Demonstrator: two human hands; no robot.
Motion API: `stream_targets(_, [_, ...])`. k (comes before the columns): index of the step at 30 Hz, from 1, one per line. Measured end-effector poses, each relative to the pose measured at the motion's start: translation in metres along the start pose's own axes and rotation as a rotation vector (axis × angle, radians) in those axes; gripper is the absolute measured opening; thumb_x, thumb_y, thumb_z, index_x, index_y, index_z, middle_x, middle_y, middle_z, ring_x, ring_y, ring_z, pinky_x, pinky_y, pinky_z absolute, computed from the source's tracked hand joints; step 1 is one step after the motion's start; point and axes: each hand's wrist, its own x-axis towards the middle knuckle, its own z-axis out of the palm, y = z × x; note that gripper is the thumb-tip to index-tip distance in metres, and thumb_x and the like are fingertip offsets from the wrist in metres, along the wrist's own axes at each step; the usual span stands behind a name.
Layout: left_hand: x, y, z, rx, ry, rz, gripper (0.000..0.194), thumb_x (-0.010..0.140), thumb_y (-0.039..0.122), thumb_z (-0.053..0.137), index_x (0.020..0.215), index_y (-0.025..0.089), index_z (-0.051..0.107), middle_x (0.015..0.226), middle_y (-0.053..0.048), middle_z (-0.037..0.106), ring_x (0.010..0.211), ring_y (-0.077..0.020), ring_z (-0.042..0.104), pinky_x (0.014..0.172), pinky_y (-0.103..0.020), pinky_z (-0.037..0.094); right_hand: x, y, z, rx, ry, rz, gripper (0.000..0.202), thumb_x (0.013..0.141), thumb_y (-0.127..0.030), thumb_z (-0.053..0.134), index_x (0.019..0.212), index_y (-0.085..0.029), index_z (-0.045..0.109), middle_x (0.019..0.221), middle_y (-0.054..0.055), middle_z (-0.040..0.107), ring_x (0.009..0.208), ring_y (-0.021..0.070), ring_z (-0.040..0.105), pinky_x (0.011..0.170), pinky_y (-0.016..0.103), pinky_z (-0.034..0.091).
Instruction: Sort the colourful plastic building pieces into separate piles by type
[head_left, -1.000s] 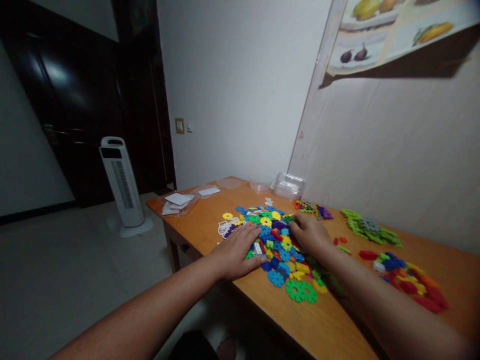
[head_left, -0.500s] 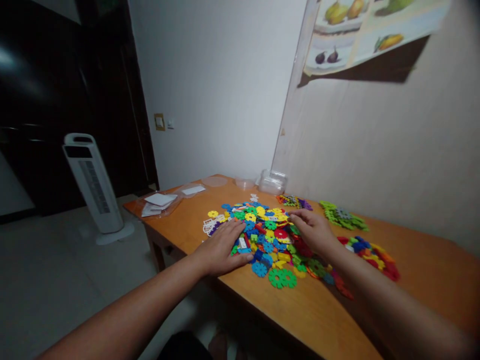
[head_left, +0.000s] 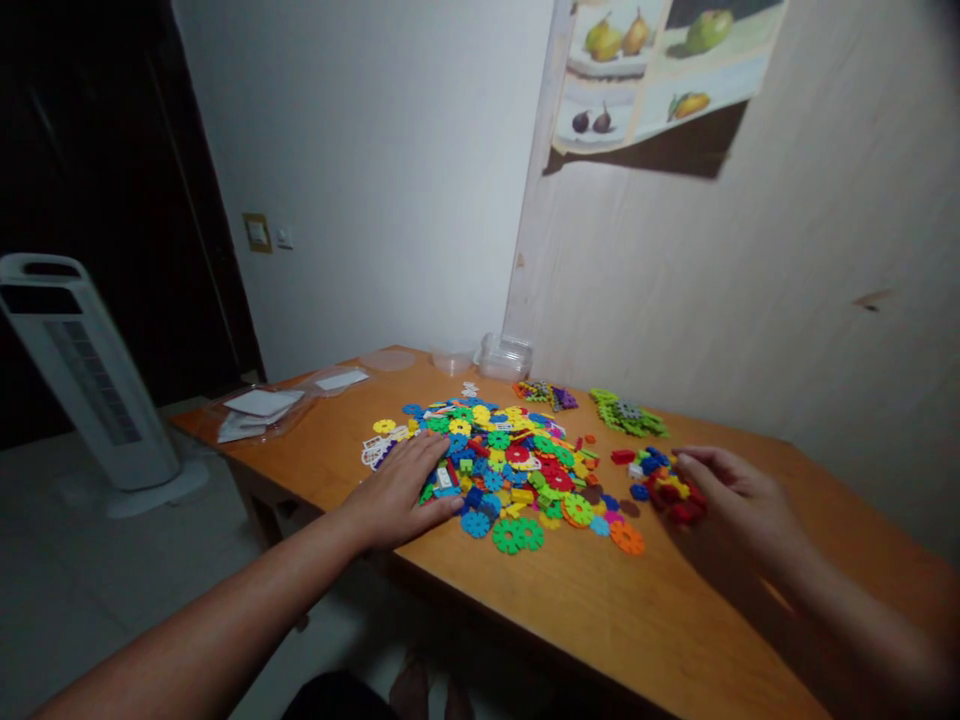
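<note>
My left hand (head_left: 405, 490) lies flat with fingers stretched over the near left side of a heap of colourful plastic snowflake discs and small building blocks (head_left: 517, 455). My right hand (head_left: 739, 490) is at the right of a smaller group of red, blue and yellow blocks (head_left: 660, 480). Its thumb and fingers are curled together, and whatever they pinch, if anything, is hidden. Two joined green discs (head_left: 517, 535) and an orange disc (head_left: 627, 537) lie along the heap's near side.
Joined lime-green pieces (head_left: 628, 412) and a purple-and-orange cluster (head_left: 546, 394) lie behind the heap. Clear plastic containers (head_left: 504, 356) stand by the wall. Plastic bags with white cards (head_left: 262, 408) rest at the left table edge. A white tower fan (head_left: 97, 380) stands on the floor.
My right hand has moved from the heap rightward to the smaller block group. My left hand has stayed on the heap. The view has turned to the right.
</note>
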Motion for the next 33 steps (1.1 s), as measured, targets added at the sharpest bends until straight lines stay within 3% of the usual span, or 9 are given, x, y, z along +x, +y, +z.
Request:
stream_targets(2, [0.001, 0.002, -0.002, 0.029, -0.033, -0.003, 0.091, 0.088, 0.075, 0.051, 0.156, 0.016, 0.039, 0.162, -0.020, 0.036, 0.152, -0.0379, 0.029, 0.124, -0.059, 0.021, -0.013, 0.012, -0.002, -0.078, -0.103, -0.045, 0.041, 0.088, -0.056, 0.060, 0.106, -0.021, 0.072, 0.096, 0.011, 0.076, 0.079, 0.0258, 0.071, 0.065, 0.038, 0.058])
stream_targets(5, [0.001, 0.006, -0.005, 0.066, -0.080, -0.008, 0.094, 0.086, 0.079, 0.050, 0.158, 0.019, 0.037, 0.164, -0.017, 0.034, 0.154, -0.0376, 0.025, 0.125, -0.060, 0.015, -0.030, 0.026, 0.005, -0.254, -0.304, -0.184, 0.051, 0.089, -0.060, 0.059, 0.122, -0.023, 0.071, 0.121, 0.013, 0.073, 0.105, 0.0304, 0.070, 0.089, 0.046, 0.058])
stream_targets(8, [0.002, 0.008, -0.007, 0.082, -0.112, -0.026, 0.099, 0.083, 0.082, 0.050, 0.160, 0.021, 0.034, 0.165, -0.017, 0.032, 0.155, -0.0379, 0.022, 0.124, -0.062, 0.010, -0.040, 0.029, 0.018, -0.375, -0.468, -0.334, 0.066, 0.088, -0.062, 0.063, 0.144, -0.028, 0.058, 0.152, 0.012, 0.054, 0.140, 0.0356, 0.049, 0.113, 0.055, 0.044])
stream_targets(13, [0.002, 0.005, -0.005, 0.071, -0.141, -0.054, 0.112, 0.074, 0.088, 0.055, 0.163, 0.027, 0.025, 0.168, -0.017, 0.025, 0.156, -0.0401, 0.015, 0.122, -0.067, 0.003, -0.042, 0.022, 0.049, -0.440, -0.635, -0.379, 0.096, 0.081, -0.067, 0.068, 0.163, -0.034, 0.029, 0.169, 0.010, 0.025, 0.154, 0.0382, 0.023, 0.120, 0.061, 0.030])
stream_targets(21, [0.010, 0.008, -0.001, 0.036, -0.182, -0.092, 0.124, 0.066, 0.092, 0.059, 0.164, 0.027, 0.021, 0.169, -0.017, 0.019, 0.156, -0.0424, 0.010, 0.121, -0.069, 0.000, -0.033, 0.003, 0.092, -0.531, -0.697, -0.359, 0.111, 0.075, -0.081, 0.062, 0.165, -0.033, 0.019, 0.172, 0.012, 0.011, 0.156, 0.0410, 0.005, 0.121, 0.065, 0.019])
stream_targets(33, [0.029, 0.006, 0.001, 0.041, -0.176, -0.143, 0.121, 0.067, 0.095, 0.052, 0.162, 0.024, 0.028, 0.169, -0.017, 0.022, 0.157, -0.0416, 0.007, 0.122, -0.067, 0.002, -0.030, -0.012, 0.123, -0.571, -0.635, -0.357, 0.109, 0.076, -0.087, 0.054, 0.165, -0.034, 0.019, 0.172, 0.013, 0.014, 0.155, 0.0448, 0.007, 0.121, 0.067, 0.017])
